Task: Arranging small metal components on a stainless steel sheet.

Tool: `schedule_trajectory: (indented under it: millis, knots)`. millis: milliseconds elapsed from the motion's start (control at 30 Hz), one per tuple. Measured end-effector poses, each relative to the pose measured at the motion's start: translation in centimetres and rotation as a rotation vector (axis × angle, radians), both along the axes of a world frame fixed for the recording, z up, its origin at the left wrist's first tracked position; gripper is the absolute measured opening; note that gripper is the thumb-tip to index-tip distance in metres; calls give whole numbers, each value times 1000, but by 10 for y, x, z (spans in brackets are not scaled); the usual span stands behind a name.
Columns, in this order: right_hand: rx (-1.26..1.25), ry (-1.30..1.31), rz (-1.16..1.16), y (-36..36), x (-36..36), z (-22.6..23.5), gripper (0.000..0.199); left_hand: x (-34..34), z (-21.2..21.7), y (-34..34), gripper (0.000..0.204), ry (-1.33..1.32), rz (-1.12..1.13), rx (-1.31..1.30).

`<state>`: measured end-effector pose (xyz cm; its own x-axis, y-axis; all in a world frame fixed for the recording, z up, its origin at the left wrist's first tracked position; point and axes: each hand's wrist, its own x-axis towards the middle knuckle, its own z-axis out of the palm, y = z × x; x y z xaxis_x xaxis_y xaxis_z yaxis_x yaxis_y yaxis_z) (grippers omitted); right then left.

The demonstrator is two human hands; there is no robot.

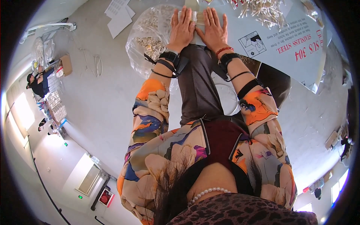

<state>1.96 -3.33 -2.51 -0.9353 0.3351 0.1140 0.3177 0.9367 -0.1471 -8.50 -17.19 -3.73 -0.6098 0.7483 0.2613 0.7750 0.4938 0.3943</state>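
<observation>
Close together at the top of the head view, my left hand (182, 30) and my right hand (215, 33) lie palm down with fingers stretched out. Between them a row of thin cotton swabs (198, 18) lies side by side, its ends partly hidden under my fingers. Both hands touch this row, one at each end, without fingers wrapped round it. A loose heap of cotton swabs (262, 12) sits to the right on the sheet-covered worktop (240, 33). Just left of my left hand is a clear plastic bag (140, 28) with many small swabs (150, 43) inside.
White papers (119, 17) lie on the floor at the far left. A round white tub (227, 95) stands beneath the worktop by my legs. Far left, a person (37, 84) is near a cardboard box (65, 65) and stacked goods. The worktop's corner (314, 90) juts toward me.
</observation>
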Motion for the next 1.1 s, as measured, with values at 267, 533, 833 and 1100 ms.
schedule_trajectory:
  millis: [267, 533, 833, 1100]
  knots:
    - [62, -61, -65, -13, -4, -2, 80, 1, 0, 0, 61, -2, -7, 4]
    - [-10, -40, -87, -26, -10, -4, 74, 0, 0, -2, 61, -6, -16, 2]
    - [142, -29, -96, -35, -20, -13, 72, -7, -1, -1, 60, -86, -94, 27]
    - [-70, -37, -85, -17, 2, 2, 85, -6, 3, -6, 61, -47, -87, 3]
